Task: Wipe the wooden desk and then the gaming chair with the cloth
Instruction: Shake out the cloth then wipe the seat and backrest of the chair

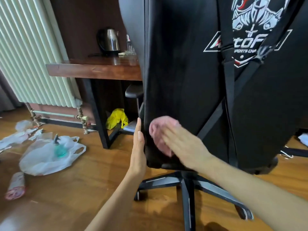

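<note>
Pink cloth (160, 135), black chair (183, 64) — white-red emblem, yellow bag (116, 118)

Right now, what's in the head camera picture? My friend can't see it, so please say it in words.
The right hand presses a pink cloth against the low back of a black chair, while the left hand lies flat on its edge. Behind stands a desk with a kettle; plastic bags litter the floor.
</note>
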Motion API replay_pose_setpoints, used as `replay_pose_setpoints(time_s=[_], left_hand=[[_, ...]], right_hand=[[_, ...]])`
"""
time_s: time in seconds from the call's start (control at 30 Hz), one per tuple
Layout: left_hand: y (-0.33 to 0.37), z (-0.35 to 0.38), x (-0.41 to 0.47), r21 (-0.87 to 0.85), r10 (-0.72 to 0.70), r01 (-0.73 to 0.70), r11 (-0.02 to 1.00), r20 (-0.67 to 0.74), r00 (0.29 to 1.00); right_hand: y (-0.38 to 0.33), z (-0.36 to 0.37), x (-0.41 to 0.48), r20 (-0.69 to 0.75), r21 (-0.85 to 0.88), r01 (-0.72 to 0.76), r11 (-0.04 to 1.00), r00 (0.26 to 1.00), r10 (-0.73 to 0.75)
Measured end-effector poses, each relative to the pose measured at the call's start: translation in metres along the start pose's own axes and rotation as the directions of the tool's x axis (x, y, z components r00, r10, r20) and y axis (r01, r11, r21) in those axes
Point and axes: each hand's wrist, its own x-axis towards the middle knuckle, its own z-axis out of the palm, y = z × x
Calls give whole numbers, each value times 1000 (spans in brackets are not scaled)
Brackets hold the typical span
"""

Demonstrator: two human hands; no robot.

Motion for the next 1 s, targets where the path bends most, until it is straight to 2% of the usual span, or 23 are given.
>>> replay_pose_setpoints(time_s=[0.07, 0.13, 0.23, 0.3, 0.37, 0.47, 0.57, 0.6, 0.67, 0.77, 0.83, 0.93, 1.0], left_hand=[[-10, -7, -3, 9, -14, 14, 1000, 13, 1000], [-14, -9, 0, 46, -26, 26, 999, 5, 1000], [-12, -9, 7, 22, -11, 12, 1000, -14, 1000], [-13, -9, 7, -25, 15, -15, 1000, -26, 1000], [-14, -9, 5, -75, 15, -17, 997, -17, 1000], [-10, -8, 3, -41, -11, 9, 999, -45, 999], [0, -2, 4, -37, -21, 18, 999, -64, 998], [4, 1, 3, -37, -16, 14, 999, -64, 998], [13, 5, 2, -37, 3, -5, 999, -51, 999], [25, 13, 0, 53, 81, -78, 996, -61, 995], [31, 22, 0, 76, 46, -36, 996, -130, 990], [45, 43, -3, 142, 124, -101, 985, -165, 979], [62, 56, 4, 179, 188, -154, 972, -192, 963]], right_hand=[[31, -10, 32, -180, -8, -83, 997, 980, 80], [49, -19, 71, -337, 106, -221, 969, 909, 245], [21, -8, 83, -428, 192, -277, 942, 840, 334], [-27, 14, 52, -293, 150, -226, 962, 920, 262], [-73, 33, 8, -64, 98, -121, 988, 990, 128], [-96, 45, -30, 63, 259, -35, 965, 998, 19], [-82, 36, -41, 174, 223, 106, 969, 974, -146], [-70, 27, -36, 183, 229, 99, 968, 973, -143], [-35, 4, -20, 120, 307, 46, 951, 989, -86], [43, -43, 15, -30, 78, 39, 996, 999, -36], [96, -76, 49, -177, 21, 15, 1000, 984, -11], [152, -118, 103, -421, 1, -177, 984, 893, 161], [158, -129, 124, -509, 25, -293, 956, 819, 264]])
